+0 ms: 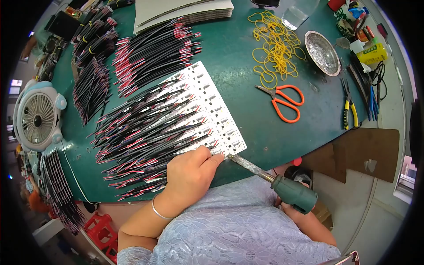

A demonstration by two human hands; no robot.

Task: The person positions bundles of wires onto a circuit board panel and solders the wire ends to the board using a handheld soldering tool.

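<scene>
Here, left hand [191, 173] in a pinch at the white board [224, 121], right hand [290, 211] closed round a soldering iron [289, 191].

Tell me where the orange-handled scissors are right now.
In the head view, the orange-handled scissors lie right of centre on the green tabletop, just below the yellow rubber bands and right of the white circuit board panel.
</scene>
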